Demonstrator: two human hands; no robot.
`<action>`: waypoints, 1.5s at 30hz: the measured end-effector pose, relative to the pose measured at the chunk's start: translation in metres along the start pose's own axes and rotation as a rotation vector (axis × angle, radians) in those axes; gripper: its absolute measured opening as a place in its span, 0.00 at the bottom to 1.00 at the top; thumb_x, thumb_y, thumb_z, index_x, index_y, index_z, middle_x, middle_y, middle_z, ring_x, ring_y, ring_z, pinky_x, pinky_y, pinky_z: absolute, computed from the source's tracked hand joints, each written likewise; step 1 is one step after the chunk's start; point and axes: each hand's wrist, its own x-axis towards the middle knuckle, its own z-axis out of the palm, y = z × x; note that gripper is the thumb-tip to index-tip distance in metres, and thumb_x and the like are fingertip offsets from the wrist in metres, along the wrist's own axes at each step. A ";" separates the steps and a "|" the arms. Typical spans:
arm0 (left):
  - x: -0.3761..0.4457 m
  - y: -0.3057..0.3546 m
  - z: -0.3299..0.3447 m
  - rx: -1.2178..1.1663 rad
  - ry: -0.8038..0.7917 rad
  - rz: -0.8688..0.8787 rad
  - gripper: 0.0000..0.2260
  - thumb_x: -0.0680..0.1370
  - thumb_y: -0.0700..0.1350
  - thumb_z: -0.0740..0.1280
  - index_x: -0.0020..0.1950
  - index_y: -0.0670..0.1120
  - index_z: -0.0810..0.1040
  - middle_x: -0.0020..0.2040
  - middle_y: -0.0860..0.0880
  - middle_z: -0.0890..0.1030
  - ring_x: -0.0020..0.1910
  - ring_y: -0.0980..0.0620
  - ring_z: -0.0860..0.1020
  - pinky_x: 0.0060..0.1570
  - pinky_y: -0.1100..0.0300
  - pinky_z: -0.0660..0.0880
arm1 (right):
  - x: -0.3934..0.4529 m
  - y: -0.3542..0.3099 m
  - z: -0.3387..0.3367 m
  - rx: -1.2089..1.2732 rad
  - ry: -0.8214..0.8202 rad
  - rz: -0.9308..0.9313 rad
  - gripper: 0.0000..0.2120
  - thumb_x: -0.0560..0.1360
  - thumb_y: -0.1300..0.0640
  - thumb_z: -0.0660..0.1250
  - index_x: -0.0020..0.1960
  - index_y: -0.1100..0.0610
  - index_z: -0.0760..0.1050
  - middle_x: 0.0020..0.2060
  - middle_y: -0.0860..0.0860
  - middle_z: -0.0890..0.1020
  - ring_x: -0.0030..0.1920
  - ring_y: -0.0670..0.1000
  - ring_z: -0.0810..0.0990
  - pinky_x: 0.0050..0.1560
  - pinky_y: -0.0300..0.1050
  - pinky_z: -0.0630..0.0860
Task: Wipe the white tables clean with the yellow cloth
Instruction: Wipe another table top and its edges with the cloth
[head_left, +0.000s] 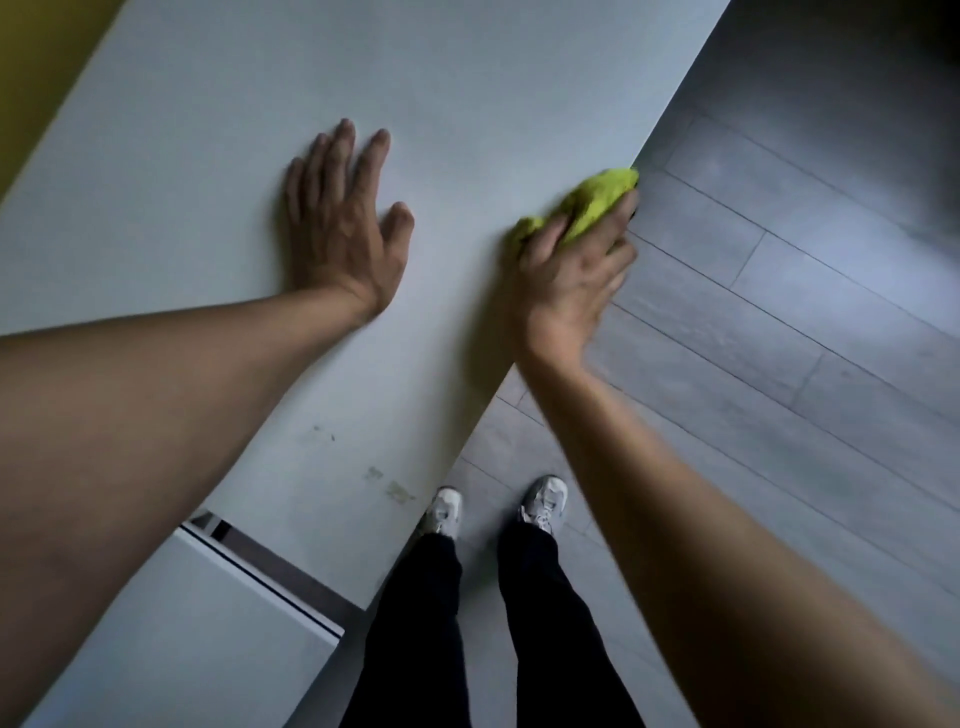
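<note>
Fingers (337, 156) of the left hand (343, 228) lie straight and spread, flat on the white table (208, 130) at centre frame. To the right, the right hand (571, 265) clutches the bunched yellow cloth (592, 202) at the table's right edge. Soft and light, it likely wipes best pressed under the palm.

White table (415, 78); yellow-green cloth (597, 200); grey plank floor (779, 338); black trousers (415, 623)

Grey plank floor (779, 364) fills right side, w/ dim light & a darker patch at far top right. Yellow wall (31, 78) at far left, opposite the floor.
</note>
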 end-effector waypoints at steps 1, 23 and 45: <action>0.000 0.000 0.000 0.008 0.000 0.001 0.31 0.79 0.54 0.58 0.83 0.51 0.62 0.83 0.44 0.59 0.83 0.42 0.57 0.81 0.46 0.49 | -0.027 0.009 0.000 0.023 -0.015 -0.006 0.33 0.82 0.50 0.58 0.82 0.56 0.49 0.68 0.60 0.68 0.67 0.62 0.68 0.65 0.51 0.61; -0.009 -0.007 -0.012 0.019 -0.085 0.072 0.30 0.82 0.55 0.54 0.84 0.50 0.57 0.85 0.43 0.54 0.83 0.42 0.52 0.82 0.47 0.44 | -0.134 0.031 0.002 -0.032 0.003 0.049 0.31 0.83 0.48 0.58 0.81 0.55 0.51 0.68 0.60 0.67 0.69 0.62 0.67 0.68 0.54 0.64; -0.184 -0.057 -0.036 -0.076 0.014 0.020 0.27 0.81 0.46 0.60 0.81 0.46 0.66 0.82 0.41 0.63 0.81 0.39 0.61 0.81 0.45 0.53 | -0.190 0.048 0.003 0.068 -0.007 0.043 0.31 0.82 0.52 0.60 0.81 0.56 0.52 0.68 0.62 0.68 0.67 0.64 0.69 0.69 0.52 0.63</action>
